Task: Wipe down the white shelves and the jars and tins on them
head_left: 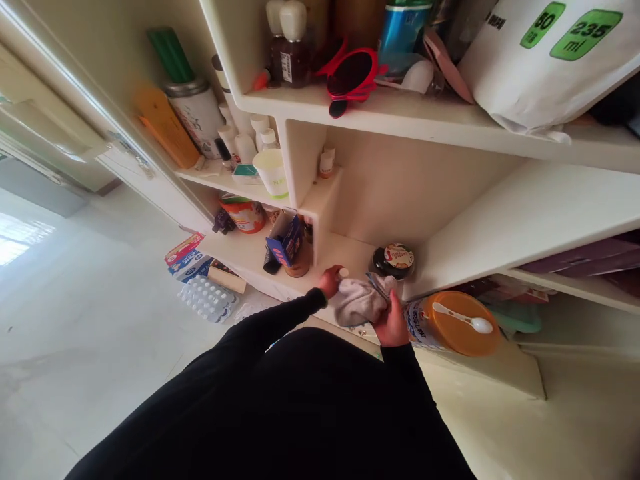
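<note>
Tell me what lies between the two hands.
In the head view, a greyish cloth lies between the left hand and the right hand, with a small white round piece beside the left one.

a home, cluttered shelves [425, 125], red sunglasses [353, 72]

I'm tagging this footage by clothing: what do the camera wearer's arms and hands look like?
The left sleeve and right sleeve are long, black and plain, reaching about the wrists, with no visible markings. The left hand and right hand wear no gloves; any rings are too small to tell.
</note>
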{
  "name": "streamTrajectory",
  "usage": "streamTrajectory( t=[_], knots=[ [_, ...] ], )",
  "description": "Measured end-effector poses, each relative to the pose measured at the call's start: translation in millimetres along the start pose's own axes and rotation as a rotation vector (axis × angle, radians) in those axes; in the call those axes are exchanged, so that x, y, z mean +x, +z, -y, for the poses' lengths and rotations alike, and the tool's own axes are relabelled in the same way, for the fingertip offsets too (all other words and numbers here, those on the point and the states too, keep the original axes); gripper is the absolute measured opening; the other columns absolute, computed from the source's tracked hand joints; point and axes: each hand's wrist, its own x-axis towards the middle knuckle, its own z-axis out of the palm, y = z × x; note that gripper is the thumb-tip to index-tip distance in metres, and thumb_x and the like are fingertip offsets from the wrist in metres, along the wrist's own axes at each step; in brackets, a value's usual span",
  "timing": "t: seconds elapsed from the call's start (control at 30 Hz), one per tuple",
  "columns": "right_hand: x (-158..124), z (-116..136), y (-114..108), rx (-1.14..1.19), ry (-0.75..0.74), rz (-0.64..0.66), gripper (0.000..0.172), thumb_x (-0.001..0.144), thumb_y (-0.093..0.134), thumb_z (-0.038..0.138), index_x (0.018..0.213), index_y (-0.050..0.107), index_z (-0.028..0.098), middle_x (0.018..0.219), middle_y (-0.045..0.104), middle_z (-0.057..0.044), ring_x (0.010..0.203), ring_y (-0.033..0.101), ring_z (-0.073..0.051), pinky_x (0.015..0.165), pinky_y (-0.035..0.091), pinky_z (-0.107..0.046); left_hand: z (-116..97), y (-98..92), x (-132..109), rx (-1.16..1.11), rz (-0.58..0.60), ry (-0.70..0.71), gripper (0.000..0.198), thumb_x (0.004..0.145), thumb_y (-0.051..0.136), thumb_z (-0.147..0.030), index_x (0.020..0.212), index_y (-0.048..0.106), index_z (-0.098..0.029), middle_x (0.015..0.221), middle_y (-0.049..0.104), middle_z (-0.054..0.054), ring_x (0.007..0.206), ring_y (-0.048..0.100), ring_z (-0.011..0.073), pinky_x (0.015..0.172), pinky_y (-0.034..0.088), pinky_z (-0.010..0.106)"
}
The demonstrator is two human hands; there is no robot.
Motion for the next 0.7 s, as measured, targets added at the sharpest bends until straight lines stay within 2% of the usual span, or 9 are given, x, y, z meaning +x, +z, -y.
streamTrajectory(
  t=[0.1, 0.17, 0.33, 0.4, 0.5, 0.57, 0.63, 0.7],
  knots=[
    [-1, 4, 1, 0.114, 0.079, -0.055, 0.063, 0.089, 0.067, 0.079, 0.125, 0.079, 0.03, 0.131, 0.081, -0.007, 0.128, 0.074, -0.027, 0.109, 0.062, -0.049, 6, 3.7, 2, 0.081, 0.009, 0.033, 0.035, 0.08, 0.079, -0.007, 0.114, 0.077, -0.015, 0.132, 0.078, 0.017, 0.134, 0.065, 0.0333, 0.124, 0.048, 0.048],
    [-2, 5, 2, 0.149, 0.115, -0.068, 0.056, 0.089, 0.068, 0.075, 0.121, 0.08, 0.03, 0.127, 0.082, -0.006, 0.128, 0.074, -0.027, 0.109, 0.062, -0.049, 6, 4.6, 4, 0.125, 0.017, 0.055, 0.04, 0.079, 0.079, -0.005, 0.118, 0.077, -0.014, 0.142, 0.074, 0.019, 0.146, 0.058, 0.0356, 0.131, 0.043, 0.05],
    [-8, 12, 6, 0.203, 0.179, -0.013, 0.04, 0.089, 0.074, 0.056, 0.121, 0.08, 0.033, 0.138, 0.079, -0.004, 0.14, 0.068, -0.026, 0.12, 0.057, -0.054, -6, -5.5, -7, 0.188, 0.026, 0.114, 0.053, 0.079, 0.076, -0.004, 0.131, 0.073, -0.014, 0.149, 0.07, 0.021, 0.15, 0.056, 0.0365, 0.133, 0.041, 0.056],
    [-11, 21, 9, 0.227, 0.19, -0.029, 0.037, 0.089, 0.074, 0.054, 0.12, 0.081, 0.034, 0.138, 0.079, -0.004, 0.143, 0.067, -0.026, 0.123, 0.054, -0.057, -19, -16.4, -17, 0.194, 0.03, 0.203, 0.058, 0.081, 0.079, -0.011, 0.138, 0.069, -0.015, 0.154, 0.067, 0.02, 0.152, 0.055, 0.0353, 0.134, 0.041, 0.055],
    [-14, 38, 16, 0.258, 0.201, -0.052, 0.039, 0.093, 0.068, 0.056, 0.121, 0.081, 0.032, 0.142, 0.078, -0.004, 0.145, 0.065, -0.027, 0.125, 0.051, -0.059, -55, -38.4, -26, 0.233, -0.049, 0.542, 0.055, 0.091, 0.075, -0.025, 0.144, 0.065, -0.018, 0.157, 0.064, 0.02, 0.151, 0.056, 0.0341, 0.132, 0.042, 0.057],
    [-13, 49, 22, 0.274, 0.188, -0.055, 0.041, 0.095, 0.064, 0.055, 0.124, 0.081, 0.032, 0.147, 0.075, -0.004, 0.146, 0.065, -0.026, 0.125, 0.052, -0.057, -90, -55.6, -21, 0.295, -0.181, 0.75, 0.054, 0.095, 0.063, -0.021, 0.149, 0.06, -0.02, 0.161, 0.06, 0.019, 0.153, 0.054, 0.0332, 0.132, 0.043, 0.06],
    [-12, 57, 29, 0.291, 0.156, -0.059, 0.038, 0.096, 0.064, 0.052, 0.124, 0.081, 0.033, 0.148, 0.075, -0.002, 0.146, 0.065, -0.024, 0.123, 0.054, -0.053, -130, -74.2, -6, 0.405, -0.257, 0.826, 0.063, 0.093, 0.057, -0.014, 0.155, 0.055, -0.022, 0.172, 0.049, 0.015, 0.161, 0.044, 0.0331, 0.135, 0.037, 0.06],
    [-9, 59, 33, 0.295, 0.107, -0.057, 0.033, 0.096, 0.066, 0.048, 0.123, 0.081, 0.035, 0.146, 0.076, 0.0, 0.146, 0.066, -0.023, 0.12, 0.058, -0.05, -169, -94.1, 14, 0.531, -0.254, 0.853, 0.067, 0.091, 0.06, -0.012, 0.157, 0.053, -0.02, 0.177, 0.041, 0.016, 0.162, 0.041, 0.0358, 0.136, 0.034, 0.061]
  ],
)
